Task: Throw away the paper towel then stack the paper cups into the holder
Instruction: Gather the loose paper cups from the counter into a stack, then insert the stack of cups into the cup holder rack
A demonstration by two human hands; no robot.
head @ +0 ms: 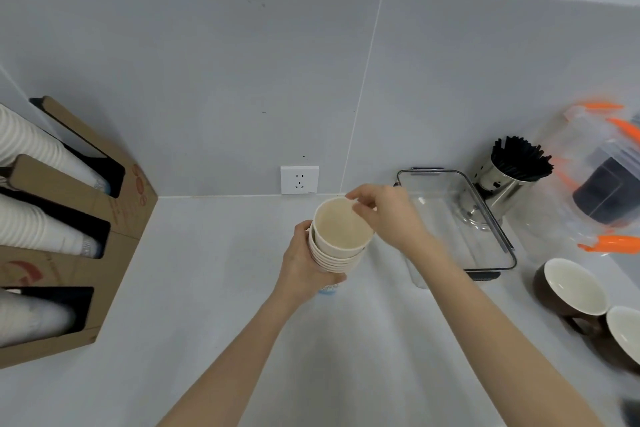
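A nested stack of several white paper cups [341,236] is held upright above the middle of the grey counter. My left hand [304,262] wraps around the stack's side from the left. My right hand [384,213] pinches the far right rim of the top cup with thumb and fingers. The brown cardboard cup holder [117,218] stands at the left edge, with three slots that each hold a slanted row of white cups [38,229]. No paper towel is in view.
A wall socket [299,179] sits behind the cups. To the right are a clear glass tray [485,218], a steel pot of black straws [512,173], a clear container with orange clips [609,184] and two brown mugs [571,291].
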